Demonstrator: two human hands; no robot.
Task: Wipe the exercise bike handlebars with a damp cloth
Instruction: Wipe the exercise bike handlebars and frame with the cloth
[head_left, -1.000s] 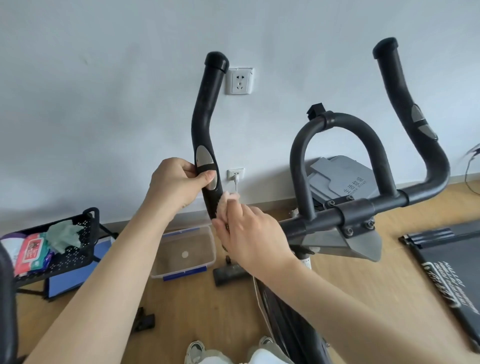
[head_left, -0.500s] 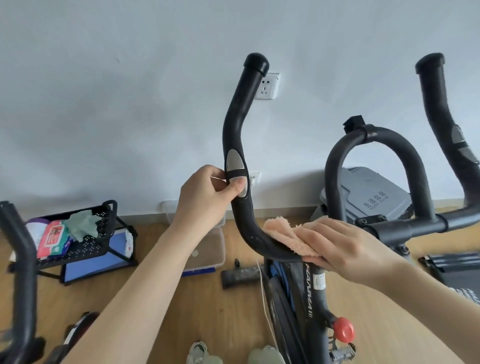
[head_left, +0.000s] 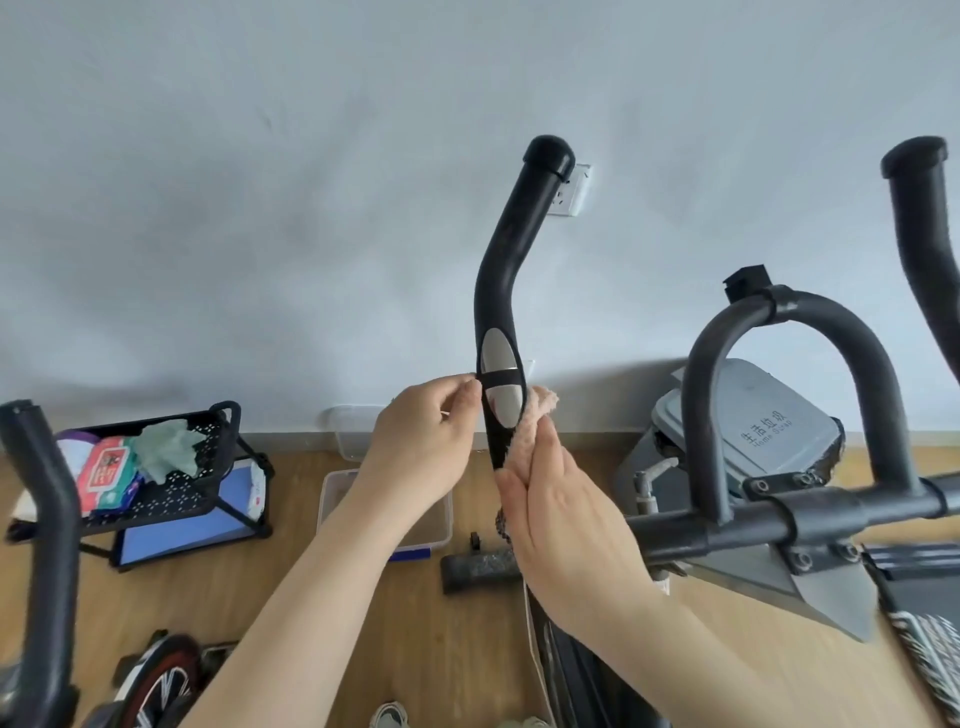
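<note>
The black left handlebar of the exercise bike rises at centre, with a silver sensor plate halfway up. My left hand pinches the bar beside that plate from the left. My right hand presses a pink cloth against the bar's right side just below the plate, fingers wrapped around cloth and bar. The centre loop bar and the crossbar lie to the right. The right handlebar stands at the frame's right edge.
A black mesh rack with wipes and a green rag stands on the wooden floor at left. A clear plastic box sits below my left arm. A grey bin stands behind the loop bar. Another bike's bar is at far left.
My right hand has carried the cloth from the bar's lower bend up to just below the sensor plate. My left hand stays at the plate. The view has shifted left and down.
</note>
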